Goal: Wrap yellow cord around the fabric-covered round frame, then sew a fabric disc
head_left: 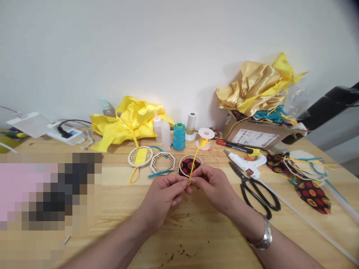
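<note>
My left hand (171,188) and my right hand (211,185) meet above the wooden table, both pinching a yellow cord (193,166). From my fingertips the cord runs up toward a white spool (206,133) wound with the same yellow. Just behind my fingers lies a round frame (183,161) backed with black fabric printed in red dots. To its left rest an octagonal wooden lattice frame (162,163) and a round frame with yellow cloth (140,156), which has a yellow loop at its lower edge. The cord's end is hidden between my fingers.
Black scissors (254,192) and a white glue gun (248,163) lie right of my hands. A teal thread cone (178,137), white bottles (166,135) and yellow cloth (127,123) stand behind. A cardboard box (252,134) sits back right. A pixelated patch covers the lower left.
</note>
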{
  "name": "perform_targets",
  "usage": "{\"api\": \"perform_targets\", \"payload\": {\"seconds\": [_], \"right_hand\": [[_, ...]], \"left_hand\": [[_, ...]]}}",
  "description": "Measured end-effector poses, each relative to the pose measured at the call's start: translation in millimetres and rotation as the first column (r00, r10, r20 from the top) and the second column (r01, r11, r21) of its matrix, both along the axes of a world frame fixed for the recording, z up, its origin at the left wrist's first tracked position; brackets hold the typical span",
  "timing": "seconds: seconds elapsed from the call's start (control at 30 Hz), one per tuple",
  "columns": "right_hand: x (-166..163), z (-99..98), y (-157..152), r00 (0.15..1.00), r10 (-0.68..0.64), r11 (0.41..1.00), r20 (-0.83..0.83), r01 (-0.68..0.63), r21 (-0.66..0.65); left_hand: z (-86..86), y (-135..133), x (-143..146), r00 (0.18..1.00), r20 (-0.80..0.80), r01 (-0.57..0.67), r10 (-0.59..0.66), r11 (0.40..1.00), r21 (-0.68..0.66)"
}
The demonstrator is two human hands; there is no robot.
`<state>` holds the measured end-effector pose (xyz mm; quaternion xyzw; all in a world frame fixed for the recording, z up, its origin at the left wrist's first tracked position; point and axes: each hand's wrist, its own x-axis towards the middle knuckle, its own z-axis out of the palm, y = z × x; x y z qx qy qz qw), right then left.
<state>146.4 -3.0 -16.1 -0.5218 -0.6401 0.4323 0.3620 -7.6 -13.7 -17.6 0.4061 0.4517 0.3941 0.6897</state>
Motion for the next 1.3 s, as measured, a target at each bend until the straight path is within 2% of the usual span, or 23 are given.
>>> {"api": "perform_targets", "payload": {"seconds": [0.23, 0.5, 0.67, 0.8, 0.9, 0.97, 1.07, 1.13, 1.2, 1.3], "right_hand": [[0.2, 0.0, -0.8, 0.996, 0.025, 0.999, 0.091, -0.027, 0.027], [1.7, 0.2, 1.8, 0.996, 0.01, 0.999, 0.087, -0.013, 0.036], [1.3, 0.7, 0.5, 0.991, -0.013, 0.998, 0.133, 0.005, 0.065], [0.8, 0.7, 0.7, 0.99, -0.025, 0.997, 0.139, 0.014, 0.08], [0.1, 0.0, 0.7, 0.995, -0.024, 0.998, 0.101, 0.018, 0.058], [-0.8, -1.2, 0.3, 0.998, -0.019, 0.999, 0.064, 0.018, 0.031], [-3.6, -3.7, -1.1, 1.0, -0.022, 1.0, 0.009, 0.022, -0.013], [-6.1, -5.5, -2.6, 0.999, -0.029, 0.999, -0.021, 0.029, -0.031], [-8.5, -7.3, -3.9, 0.999, -0.036, 0.999, -0.028, 0.036, -0.018], [-10.8, -9.8, -4.6, 0.999, -0.049, 0.998, 0.007, 0.049, 0.032]], "left_hand": [[1.1, 1.1, 0.2, 1.0, -0.007, 0.006, -0.006, 1.0, -0.001], [-1.6, 1.8, -2.0, 0.996, -0.027, -0.087, 0.086, 0.996, -0.029], [-0.5, 0.7, -1.4, 0.999, -0.015, -0.032, 0.031, 0.999, -0.026], [1.8, 0.0, 0.4, 0.989, -0.146, 0.004, 0.0, 1.0, 0.028], [1.8, -1.7, 1.5, 0.944, -0.323, 0.012, 0.058, 0.977, 0.211], [-0.5, -4.1, 1.4, 0.89, -0.432, 0.054, 0.145, 0.907, 0.418], [-7.9, -8.4, -0.1, 0.789, -0.54, 0.191, 0.293, 0.719, 0.669], [-14.0, -10.3, -1.2, 0.73, -0.577, 0.294, 0.366, 0.594, 0.749], [-19.0, -10.8, -1.6, 0.686, -0.59, 0.37, 0.427, 0.494, 0.787], [-21.8, -10.6, -0.8, 0.649, -0.582, 0.419, 0.49, 0.408, 0.811]]}}
